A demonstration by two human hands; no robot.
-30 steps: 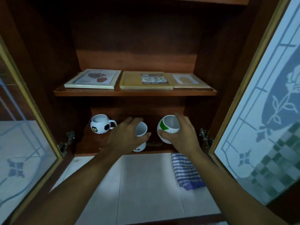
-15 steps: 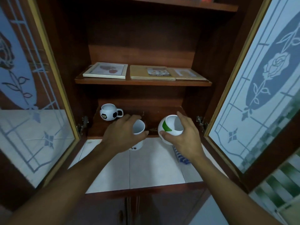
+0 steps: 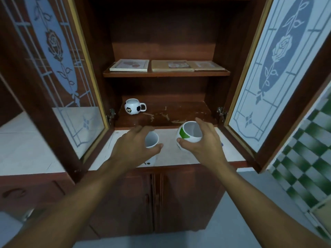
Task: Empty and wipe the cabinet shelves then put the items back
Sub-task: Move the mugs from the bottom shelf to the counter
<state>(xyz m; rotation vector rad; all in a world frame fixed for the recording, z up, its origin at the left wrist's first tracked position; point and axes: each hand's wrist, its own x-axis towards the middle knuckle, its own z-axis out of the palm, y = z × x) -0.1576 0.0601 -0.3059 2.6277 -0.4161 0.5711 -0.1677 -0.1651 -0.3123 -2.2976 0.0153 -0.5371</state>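
Since a second ago we have drawn two cups out of the lower shelf (image 3: pixel 180 113) and now hold them over the bench (image 3: pixel 172 155). We count three cups: a white cup (image 3: pixel 151 140) gripped by our left hand (image 3: pixel 133 147), fingers curled round its rim; a green cup (image 3: pixel 189 133) clasped in our right hand (image 3: pixel 201 143); a football mug (image 3: pixel 133 107) standing back left on that shelf. Three flat books (image 3: pixel 129 65) lie side by side on the upper shelf (image 3: pixel 166 74)

Field note, my feed: two arms, both bare along their whole visible length. Left forearm (image 3: pixel 86 190) and right forearm (image 3: pixel 250 194) slim, uncovered to the wrist. Left hand (image 3: pixel 132 145) and right hand (image 3: pixel 202 140) bare; nails too blurred for me to judge.
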